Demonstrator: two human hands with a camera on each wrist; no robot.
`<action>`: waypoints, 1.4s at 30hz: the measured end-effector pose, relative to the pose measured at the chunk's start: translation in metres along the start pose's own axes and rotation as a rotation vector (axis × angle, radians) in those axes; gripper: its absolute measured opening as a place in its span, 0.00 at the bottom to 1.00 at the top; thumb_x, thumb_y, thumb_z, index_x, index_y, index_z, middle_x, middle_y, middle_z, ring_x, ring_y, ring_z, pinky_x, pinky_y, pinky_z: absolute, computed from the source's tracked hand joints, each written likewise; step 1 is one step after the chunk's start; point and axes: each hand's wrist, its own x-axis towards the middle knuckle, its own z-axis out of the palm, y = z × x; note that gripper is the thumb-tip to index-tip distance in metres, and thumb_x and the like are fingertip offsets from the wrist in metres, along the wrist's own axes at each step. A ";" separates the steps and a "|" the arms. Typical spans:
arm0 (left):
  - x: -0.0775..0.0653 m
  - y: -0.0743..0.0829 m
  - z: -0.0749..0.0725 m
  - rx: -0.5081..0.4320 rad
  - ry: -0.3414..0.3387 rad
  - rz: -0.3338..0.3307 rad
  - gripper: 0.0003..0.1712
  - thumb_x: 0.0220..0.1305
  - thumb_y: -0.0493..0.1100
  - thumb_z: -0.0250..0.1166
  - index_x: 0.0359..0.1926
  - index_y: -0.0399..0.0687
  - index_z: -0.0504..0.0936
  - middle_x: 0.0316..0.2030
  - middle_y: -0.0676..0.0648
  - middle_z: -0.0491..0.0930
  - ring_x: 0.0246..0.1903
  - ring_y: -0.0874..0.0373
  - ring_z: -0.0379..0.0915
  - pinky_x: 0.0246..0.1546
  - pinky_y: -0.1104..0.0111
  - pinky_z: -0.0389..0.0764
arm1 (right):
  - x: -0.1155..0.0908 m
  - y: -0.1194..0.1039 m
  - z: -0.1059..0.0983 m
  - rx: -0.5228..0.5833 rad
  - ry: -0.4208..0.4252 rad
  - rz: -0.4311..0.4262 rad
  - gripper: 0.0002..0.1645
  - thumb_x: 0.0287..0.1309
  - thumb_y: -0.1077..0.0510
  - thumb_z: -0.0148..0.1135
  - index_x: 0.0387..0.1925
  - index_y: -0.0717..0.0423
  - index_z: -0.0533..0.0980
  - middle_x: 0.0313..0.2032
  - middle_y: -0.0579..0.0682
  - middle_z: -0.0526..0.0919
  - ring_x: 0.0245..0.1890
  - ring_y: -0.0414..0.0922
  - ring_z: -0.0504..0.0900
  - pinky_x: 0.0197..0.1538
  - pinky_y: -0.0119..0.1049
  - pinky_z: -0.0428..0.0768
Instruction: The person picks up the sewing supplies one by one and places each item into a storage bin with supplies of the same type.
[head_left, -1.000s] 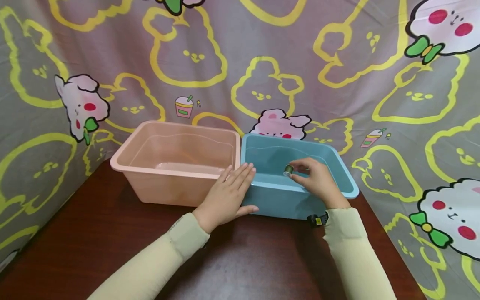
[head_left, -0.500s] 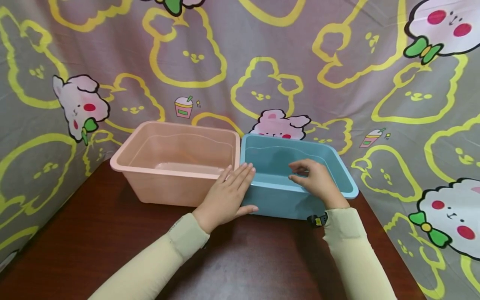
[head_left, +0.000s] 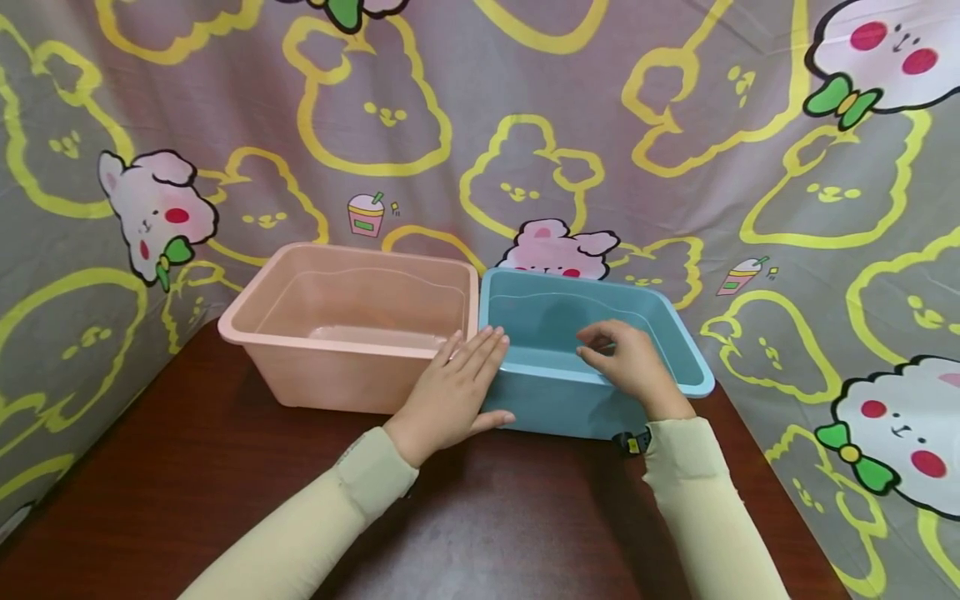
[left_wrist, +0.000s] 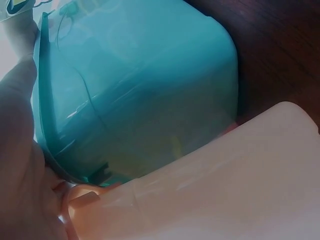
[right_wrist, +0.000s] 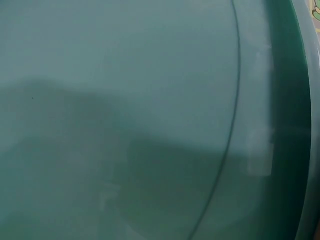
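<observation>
A blue plastic basin [head_left: 555,405] stands right of a pink one [head_left: 337,379], their rims meeting. Across that junction my left hand [head_left: 453,392] lies flat with straight fingers, thumb out against the blue front wall. The left wrist view catches the same hand [left_wrist: 20,170] at the rims, beside the blue wall [left_wrist: 150,85] and the pink wall [left_wrist: 215,195]. Over the blue basin's opening hovers my right hand [head_left: 626,358], fingers loosely bent, thumb apart from them, nothing between. Only the blue basin's outer wall [right_wrist: 150,65] fills the right wrist view.
Both basins sit on a dark reddish-brown wooden table [head_left: 480,533]. A grey curtain [head_left: 555,75] printed with yellow outlines and white rabbits hangs close behind and along both sides. A black strap device [head_left: 632,443] shows under the right wrist.
A second ago my right hand pinched a small green spool of thread over the blue basin. The fingers have let it go and it is out of sight. The left hand stays put.
</observation>
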 end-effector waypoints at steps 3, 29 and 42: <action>0.001 0.000 0.000 -0.009 0.001 -0.004 0.57 0.67 0.72 0.57 0.79 0.38 0.51 0.79 0.42 0.50 0.79 0.49 0.40 0.78 0.52 0.41 | 0.000 0.001 0.001 -0.009 0.006 -0.014 0.11 0.65 0.62 0.67 0.47 0.63 0.83 0.45 0.59 0.84 0.44 0.54 0.84 0.50 0.53 0.83; 0.001 -0.021 0.010 -0.055 0.110 0.092 0.43 0.71 0.60 0.62 0.76 0.41 0.62 0.74 0.43 0.63 0.75 0.48 0.57 0.75 0.50 0.54 | -0.034 0.010 0.003 0.003 0.423 -0.357 0.13 0.57 0.72 0.67 0.43 0.59 0.85 0.39 0.49 0.85 0.38 0.41 0.81 0.45 0.22 0.77; -0.040 -0.068 -0.004 -0.019 0.408 0.182 0.25 0.69 0.48 0.63 0.64 0.44 0.79 0.59 0.43 0.80 0.60 0.45 0.75 0.68 0.43 0.65 | -0.066 0.031 -0.020 -0.160 0.562 -0.380 0.14 0.53 0.73 0.64 0.42 0.61 0.84 0.41 0.58 0.84 0.44 0.55 0.79 0.55 0.21 0.69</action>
